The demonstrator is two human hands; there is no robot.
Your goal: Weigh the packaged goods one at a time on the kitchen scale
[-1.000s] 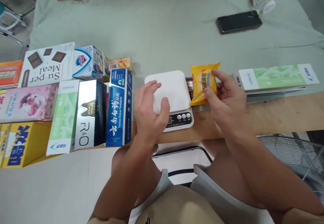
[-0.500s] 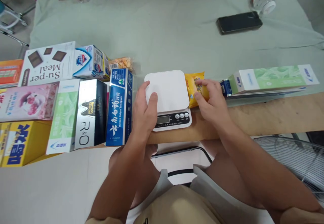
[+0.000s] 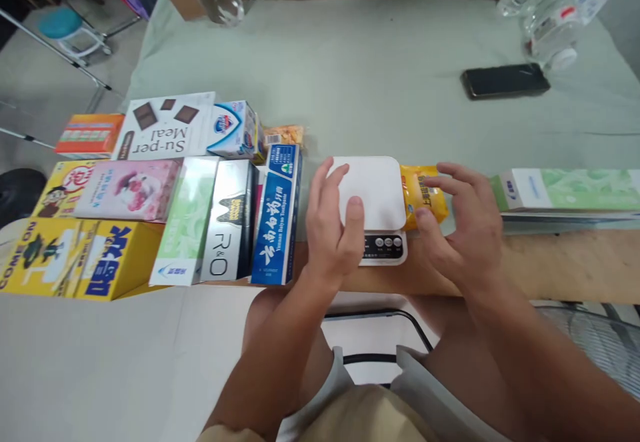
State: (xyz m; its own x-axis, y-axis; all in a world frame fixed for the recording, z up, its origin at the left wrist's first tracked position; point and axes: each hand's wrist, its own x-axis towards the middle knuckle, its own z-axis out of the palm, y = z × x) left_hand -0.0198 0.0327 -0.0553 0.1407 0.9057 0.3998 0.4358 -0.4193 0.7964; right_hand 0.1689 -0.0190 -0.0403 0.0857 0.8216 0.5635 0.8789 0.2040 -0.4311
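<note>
A white kitchen scale [image 3: 373, 192] lies at the table's front edge, its platform bare and its black button panel facing me. My left hand [image 3: 333, 225] is over the scale's left side, fingers apart, hiding the display. Against the scale's right side lies a small yellow packet [image 3: 417, 189] with printed characters. My right hand [image 3: 465, 225] is at the packet's right end with fingers spread and thumb over its lower right part; whether they touch I cannot tell. Left of my left hand stands a blue toothpaste box [image 3: 277, 222].
On the left are an R&O box [image 3: 227, 229], a green-white box [image 3: 187, 222], yellow boxes [image 3: 117, 255], a Su-per Meal box [image 3: 165, 129] and a soap box [image 3: 233, 129]. Another green-white box [image 3: 585, 189] lies right. Farther back are a phone [image 3: 506, 82] and clear bottles [image 3: 553, 35].
The camera view has shifted, so the tabletop appears farther right. My right hand's fingers have spread and drawn back a little from the yellow packet. My left hand's fingers have lifted somewhat.
</note>
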